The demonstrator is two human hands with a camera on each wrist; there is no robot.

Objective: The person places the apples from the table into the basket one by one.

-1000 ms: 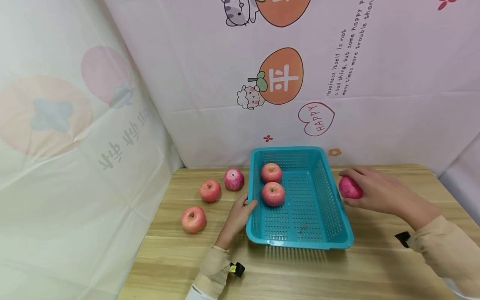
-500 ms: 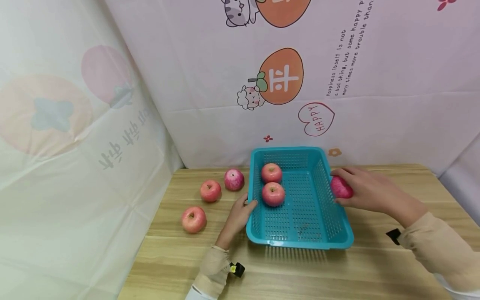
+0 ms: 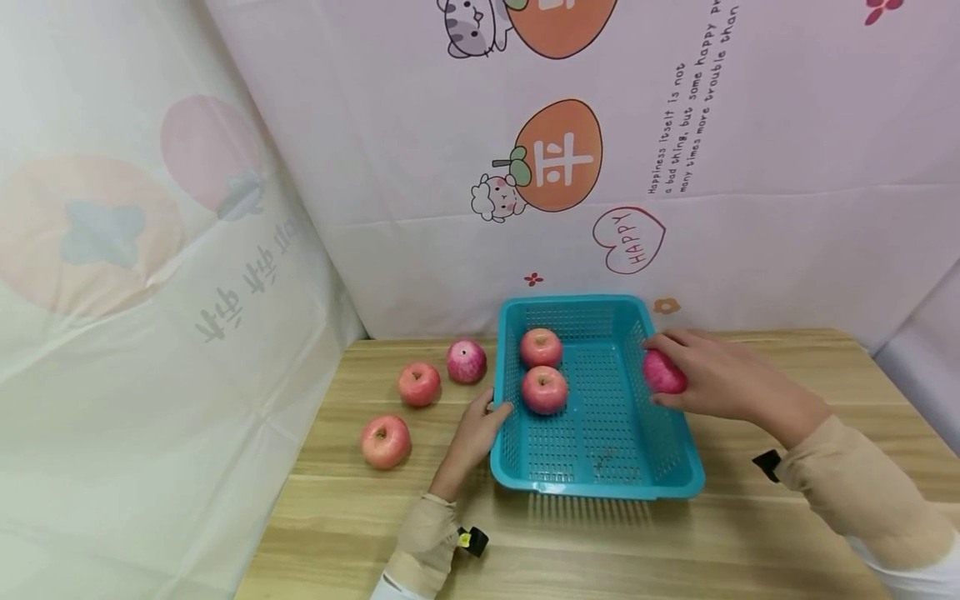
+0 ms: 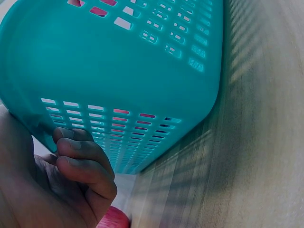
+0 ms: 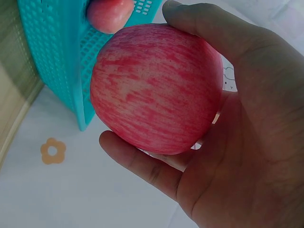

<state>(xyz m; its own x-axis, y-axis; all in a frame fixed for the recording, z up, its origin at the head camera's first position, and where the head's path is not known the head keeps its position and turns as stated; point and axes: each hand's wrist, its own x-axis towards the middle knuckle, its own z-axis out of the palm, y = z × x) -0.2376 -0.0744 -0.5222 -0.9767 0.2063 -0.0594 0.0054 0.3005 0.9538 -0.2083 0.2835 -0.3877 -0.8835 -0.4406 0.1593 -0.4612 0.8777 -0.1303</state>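
Observation:
My right hand (image 3: 712, 375) grips a deep-pink apple (image 3: 664, 372) above the right wall of a blue-green plastic basket (image 3: 600, 488). In the right wrist view, thumb and fingers curve round this streaky red apple (image 5: 156, 90). My left hand (image 3: 477, 429) holds the basket's left rim, its thumb over the edge. Its fingers (image 4: 85, 161) curl against the perforated outer wall in the left wrist view. Inside the basket, two apples lie along the left side, a rear apple (image 3: 541, 347) and a front apple (image 3: 544, 390), close together.
Left of the basket on the wooden table (image 3: 360, 533) lie a purplish apple (image 3: 467, 362), a red apple (image 3: 419, 384) and a larger pink apple (image 3: 386, 442). A printed white cloth (image 3: 420, 250) hangs behind the table.
My right hand has carried its apple leftward, from beside the basket to over its right wall. The left hand keeps its hold on the rim, and the other apples lie as before.

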